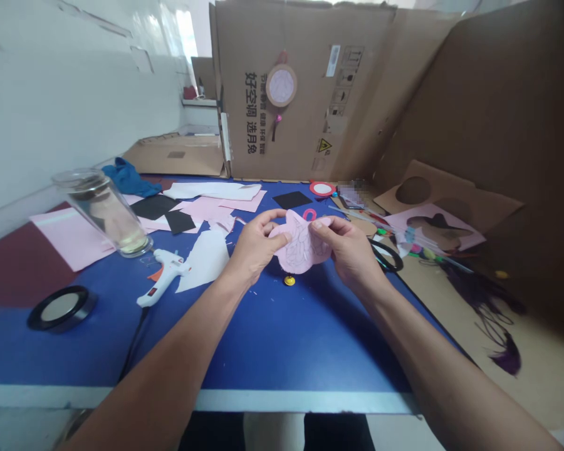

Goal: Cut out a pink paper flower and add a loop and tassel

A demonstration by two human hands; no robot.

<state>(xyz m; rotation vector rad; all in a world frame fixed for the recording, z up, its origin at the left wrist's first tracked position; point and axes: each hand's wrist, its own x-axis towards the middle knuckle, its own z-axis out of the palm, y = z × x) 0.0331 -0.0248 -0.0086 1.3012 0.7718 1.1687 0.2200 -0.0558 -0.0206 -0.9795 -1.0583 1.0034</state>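
Observation:
Both my hands hold a pink rounded craft piece [302, 250] with thin drawn lines on it, a little above the blue table [282, 338]. My left hand [254, 247] pinches its left edge with thumb and fingers. My right hand [350, 247] pinches its upper right edge. A small yellow bead [289, 280] lies on the table just under the piece. A small pink ring [309, 214] lies right behind it.
A white glue gun [165, 274] with a black cord, a glass jar [104, 212] and a black tape roll [61, 308] lie to the left. Pink, white and black paper scraps [207, 210] spread behind. Black scissors [386, 255] lie right; cardboard walls [305, 88] stand behind.

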